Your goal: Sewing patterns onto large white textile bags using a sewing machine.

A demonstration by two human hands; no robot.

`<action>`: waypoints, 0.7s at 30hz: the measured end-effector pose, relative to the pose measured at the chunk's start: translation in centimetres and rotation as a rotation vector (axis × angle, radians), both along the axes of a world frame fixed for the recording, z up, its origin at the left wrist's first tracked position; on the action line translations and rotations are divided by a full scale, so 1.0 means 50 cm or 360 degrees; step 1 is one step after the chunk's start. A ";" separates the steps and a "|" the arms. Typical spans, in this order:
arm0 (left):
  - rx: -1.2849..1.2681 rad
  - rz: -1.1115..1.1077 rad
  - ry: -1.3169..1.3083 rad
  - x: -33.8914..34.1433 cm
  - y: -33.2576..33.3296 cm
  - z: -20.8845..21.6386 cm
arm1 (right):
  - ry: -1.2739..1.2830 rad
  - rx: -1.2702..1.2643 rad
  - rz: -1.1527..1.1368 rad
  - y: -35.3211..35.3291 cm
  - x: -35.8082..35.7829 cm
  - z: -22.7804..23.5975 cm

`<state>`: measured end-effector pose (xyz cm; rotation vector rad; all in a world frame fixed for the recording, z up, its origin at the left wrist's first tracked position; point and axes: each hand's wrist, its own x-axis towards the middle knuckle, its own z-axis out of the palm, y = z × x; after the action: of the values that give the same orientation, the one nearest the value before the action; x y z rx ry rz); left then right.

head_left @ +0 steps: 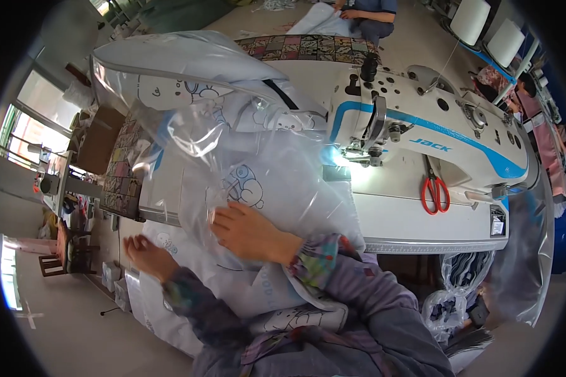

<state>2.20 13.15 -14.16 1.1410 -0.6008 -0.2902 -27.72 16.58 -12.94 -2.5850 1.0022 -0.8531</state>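
Note:
White fabric with printed cartoon figures (pixel 277 207) is spread across the sewing machine table, with clear, glossy plastic sheeting (pixel 198 135) over part of it. My right hand (pixel 248 232) lies palm down on this layered material, left of the needle area, fingers extended. Lower and to the left, my left hand (pixel 148 256) is beside the hanging part of the fabric, fingers loosely bent and apart, with nothing visible in them. The white and blue sewing machine (pixel 415 135) has its lamp lit, and the material's right edge reaches close to its presser foot (pixel 365 160).
Red-handled scissors (pixel 435 193) lie on the table right of the needle. White thread cones (pixel 470 22) stand above the machine. Clear plastic (pixel 522 251) hangs at the right. A cardboard box (pixel 99 138) is at left. Another person (pixel 374 16) handles pale cloth beyond the table.

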 end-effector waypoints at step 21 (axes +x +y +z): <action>0.0194 -0.1794 -0.3040 -0.453 0.174 0.198 | -0.1249 0.0967 -0.0776 0.412 -0.303 -0.072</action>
<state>-20.44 21.84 -4.28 0.7657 -2.9459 -0.0742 -42.88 37.20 -16.53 -1.3299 1.3450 -1.2725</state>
